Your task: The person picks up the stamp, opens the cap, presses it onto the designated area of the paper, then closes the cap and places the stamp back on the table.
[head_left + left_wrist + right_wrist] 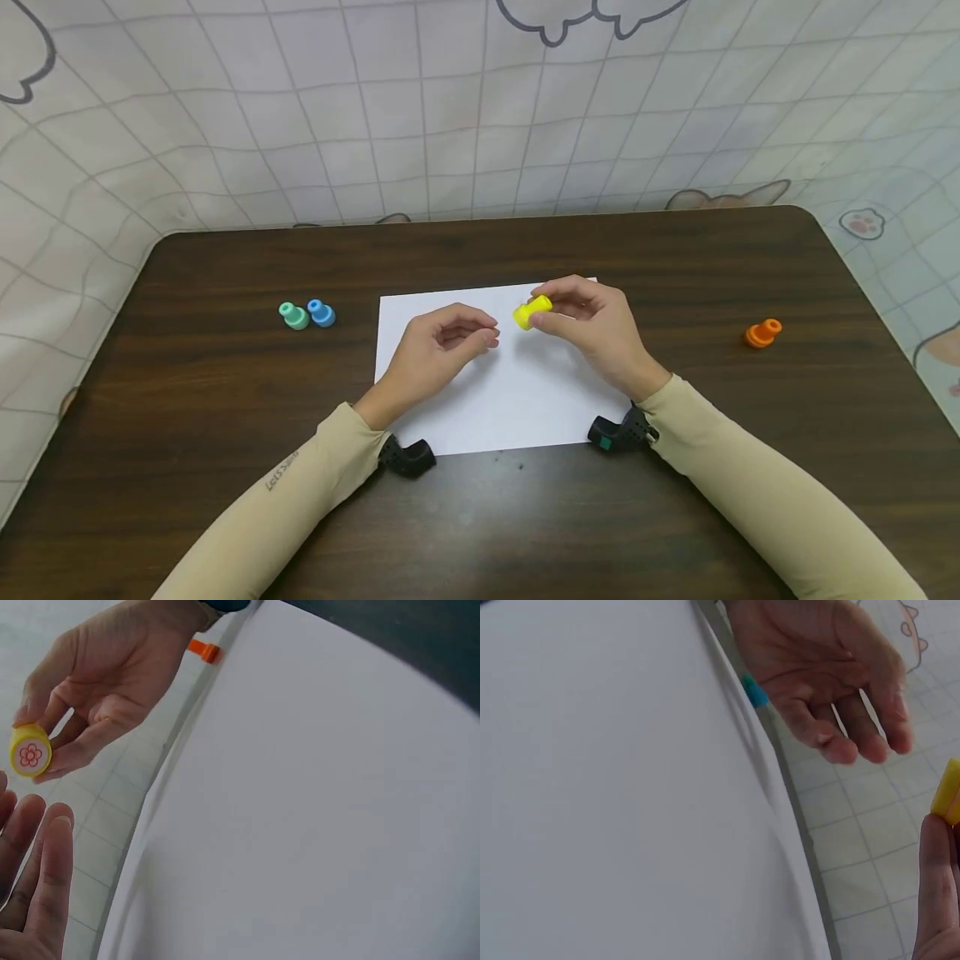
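Observation:
My right hand (600, 329) pinches a small yellow stamp (533, 312) between thumb and fingers, held over a white sheet of paper (502, 400). In the left wrist view the end of the yellow stamp (31, 755) faces that camera and shows a red flower design. To the left of the stamp, my left hand (438, 346) hovers over the paper with loosely bent fingers and nothing in them. The right wrist view shows the left hand (825, 682) with its palm side visible, apart from the stamp.
A green stamp (293, 316) and a blue stamp (321, 313) stand side by side left of the paper. An orange stamp (762, 333) is far to the right on the dark wooden table (480, 533). A grid-patterned cloth (450, 108) hangs behind the table.

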Motion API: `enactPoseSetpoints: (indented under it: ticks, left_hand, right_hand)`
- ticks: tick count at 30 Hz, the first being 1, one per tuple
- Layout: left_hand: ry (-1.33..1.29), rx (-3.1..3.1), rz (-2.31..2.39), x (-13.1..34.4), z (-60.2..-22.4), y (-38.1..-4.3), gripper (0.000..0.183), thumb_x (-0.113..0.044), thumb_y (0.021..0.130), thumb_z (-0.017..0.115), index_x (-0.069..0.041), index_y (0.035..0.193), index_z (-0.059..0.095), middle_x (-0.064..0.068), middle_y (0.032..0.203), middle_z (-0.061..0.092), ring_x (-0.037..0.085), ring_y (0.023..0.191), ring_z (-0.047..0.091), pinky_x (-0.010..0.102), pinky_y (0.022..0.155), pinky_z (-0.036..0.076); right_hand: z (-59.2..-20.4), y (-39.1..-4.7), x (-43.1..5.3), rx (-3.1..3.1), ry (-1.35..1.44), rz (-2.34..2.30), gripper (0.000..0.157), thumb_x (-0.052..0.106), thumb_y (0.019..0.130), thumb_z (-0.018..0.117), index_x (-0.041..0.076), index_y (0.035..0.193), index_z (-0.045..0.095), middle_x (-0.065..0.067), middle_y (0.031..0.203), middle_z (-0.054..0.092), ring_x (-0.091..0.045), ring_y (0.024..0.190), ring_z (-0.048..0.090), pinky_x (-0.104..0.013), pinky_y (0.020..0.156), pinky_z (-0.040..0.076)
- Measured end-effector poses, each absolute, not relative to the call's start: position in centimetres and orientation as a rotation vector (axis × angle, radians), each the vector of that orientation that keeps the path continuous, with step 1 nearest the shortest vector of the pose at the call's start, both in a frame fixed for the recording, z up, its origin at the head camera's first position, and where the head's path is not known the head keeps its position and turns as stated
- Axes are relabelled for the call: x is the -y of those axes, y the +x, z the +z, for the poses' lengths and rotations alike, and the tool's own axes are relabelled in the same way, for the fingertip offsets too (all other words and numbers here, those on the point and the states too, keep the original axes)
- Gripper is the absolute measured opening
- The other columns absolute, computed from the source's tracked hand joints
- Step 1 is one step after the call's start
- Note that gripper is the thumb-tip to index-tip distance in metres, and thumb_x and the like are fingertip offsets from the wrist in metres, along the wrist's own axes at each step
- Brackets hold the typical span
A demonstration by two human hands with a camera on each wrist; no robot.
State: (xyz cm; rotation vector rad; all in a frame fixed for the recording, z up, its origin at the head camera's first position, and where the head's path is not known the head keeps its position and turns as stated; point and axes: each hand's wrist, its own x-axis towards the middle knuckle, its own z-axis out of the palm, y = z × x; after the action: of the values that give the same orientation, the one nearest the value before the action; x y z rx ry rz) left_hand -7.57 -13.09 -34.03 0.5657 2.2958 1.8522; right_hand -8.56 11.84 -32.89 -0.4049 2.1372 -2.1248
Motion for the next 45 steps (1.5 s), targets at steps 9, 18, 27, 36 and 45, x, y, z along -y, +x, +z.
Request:
enactPoseSetpoints:
  ticks: [9, 18, 27, 36, 45]
  left_hand:
    - [0.522, -2.239, 1.944, 13.3, -34.3, -7.7, 0.020, -0.005, 0.097, 0.068, 0.007, 0.113, 0.070, 0.023, 0.105, 0.076, 0.017, 0.088, 0.077, 0.028, 0.084, 0.065]
    - [0.471, -2.175, 1.981, 12.9, -34.7, -7.2, 0.026, -0.004, 0.093, 0.074, 0.006, 0.117, 0.069, 0.023, 0.106, 0.076, 0.014, 0.088, 0.077, 0.024, 0.082, 0.064]
    - [0.491, -2.126, 2.012, 12.5, -34.9, -6.7, 0.036, -0.001, 0.086, 0.081, 0.004, 0.119, 0.068, 0.022, 0.115, 0.072, 0.010, 0.093, 0.074, 0.023, 0.082, 0.064]
    - [0.588, -2.202, 1.980, 12.3, -34.2, -6.3, 0.037, -0.002, 0.083, 0.085, -0.007, 0.116, 0.070, 0.014, 0.117, 0.072, 0.014, 0.094, 0.074, 0.028, 0.087, 0.065]
    - [0.664, -2.293, 2.040, 11.7, -34.0, -5.5, 0.033, 0.002, 0.081, 0.085, -0.001, 0.110, 0.071, 0.016, 0.112, 0.073, 0.013, 0.092, 0.073, 0.031, 0.088, 0.065]
  right_hand:
    - [-33.9, -9.3, -12.3, -2.222, -0.397, -2.088, 0.031, -0.001, 0.087, 0.079, -0.006, 0.116, 0.069, 0.007, 0.108, 0.073, -0.007, 0.090, 0.074, -0.018, 0.087, 0.062]
    - [-34.3, -8.8, -11.8, -2.203, -0.451, -2.049, 0.034, -0.004, 0.085, 0.079, -0.009, 0.117, 0.068, 0.013, 0.104, 0.074, -0.006, 0.088, 0.073, -0.016, 0.084, 0.061]
    - [-34.7, -8.2, -11.4, -2.152, -0.439, -2.090, 0.035, -0.006, 0.084, 0.079, -0.012, 0.117, 0.067, 0.009, 0.105, 0.074, -0.006, 0.090, 0.073, -0.018, 0.087, 0.062]
    - [-34.3, -7.2, -11.0, -2.145, -0.449, -2.070, 0.029, 0.000, 0.086, 0.081, 0.000, 0.113, 0.072, 0.008, 0.108, 0.074, -0.008, 0.090, 0.074, -0.019, 0.085, 0.062]
    - [-33.8, -6.3, -10.2, -2.008, -0.405, -2.162, 0.030, 0.000, 0.087, 0.080, -0.004, 0.116, 0.069, 0.006, 0.106, 0.076, -0.010, 0.094, 0.075, -0.021, 0.088, 0.063]
